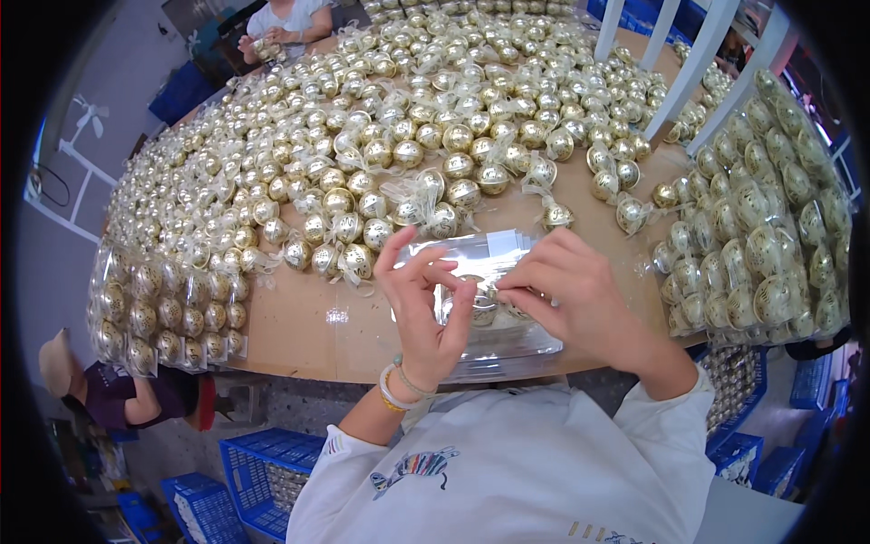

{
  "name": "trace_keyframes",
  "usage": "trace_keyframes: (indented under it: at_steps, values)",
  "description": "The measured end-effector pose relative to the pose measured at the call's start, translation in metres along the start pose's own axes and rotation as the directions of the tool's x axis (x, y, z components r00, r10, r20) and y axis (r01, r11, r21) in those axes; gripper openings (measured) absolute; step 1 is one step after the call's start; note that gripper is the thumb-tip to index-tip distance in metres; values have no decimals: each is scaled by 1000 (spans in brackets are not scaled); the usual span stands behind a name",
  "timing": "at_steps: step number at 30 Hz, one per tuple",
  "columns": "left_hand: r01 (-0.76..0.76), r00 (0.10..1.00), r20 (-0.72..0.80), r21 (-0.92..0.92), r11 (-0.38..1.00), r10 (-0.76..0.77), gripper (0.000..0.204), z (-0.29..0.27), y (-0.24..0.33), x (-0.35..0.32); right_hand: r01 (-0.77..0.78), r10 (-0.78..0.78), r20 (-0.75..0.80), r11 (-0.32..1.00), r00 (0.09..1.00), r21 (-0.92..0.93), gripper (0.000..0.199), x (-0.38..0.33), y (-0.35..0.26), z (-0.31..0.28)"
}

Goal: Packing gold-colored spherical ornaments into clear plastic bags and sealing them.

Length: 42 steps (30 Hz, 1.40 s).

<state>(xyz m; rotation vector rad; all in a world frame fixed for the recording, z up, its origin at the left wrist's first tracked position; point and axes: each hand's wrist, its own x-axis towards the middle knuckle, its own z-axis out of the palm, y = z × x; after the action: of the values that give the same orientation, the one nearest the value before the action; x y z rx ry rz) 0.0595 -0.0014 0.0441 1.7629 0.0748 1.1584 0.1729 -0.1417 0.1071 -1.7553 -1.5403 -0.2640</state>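
Observation:
A clear plastic tray (506, 243) lies at the table's near edge, in front of my body. Inside it sits a gold bauble (483, 315) with cut-out patterns, partly covered by my fingers. My left hand (426, 295) is over the tray's left side, thumb and a finger brought together above the bauble, the other fingers loosely raised. From the right, my right hand (571, 286) reaches over the tray with thumb and forefinger pinched close to the bauble. What either pinch holds is too small to make out.
Many gold baubles (408, 152) with pale ribbons cover the brown table (308, 335). Filled clear packs stand stacked at left (168, 313) and right (757, 218). White posts (698, 68) rise at the back right. Blue crates (263, 462) stand below. Another person (294, 23) works across the table.

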Motion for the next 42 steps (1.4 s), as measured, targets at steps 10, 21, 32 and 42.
trace_keyframes:
  at_steps: [10, 21, 32, 42]
  values:
    - [-333, 919, 309, 269, 904, 246, 30, -15, -7, -5, 33, -35, -9, 988, 999, -152, 25, -20, 0, 1]
    - [-225, 945, 242, -12, 974, 221, 31, 17, 36, 45, -396, 137, -544, 829, 828, -394, 121, -94, -7, 85]
    - [-340, 680, 682, 617, 710, -268, 84, 44, -91, 13, -674, 729, -214, 424, 651, -604, 62, -85, -6, -286]
    - [-314, 912, 400, 527, 790, 96, 65, 39, -97, -7, -448, 393, -328, 887, 859, -110, 39, -88, 33, 8]
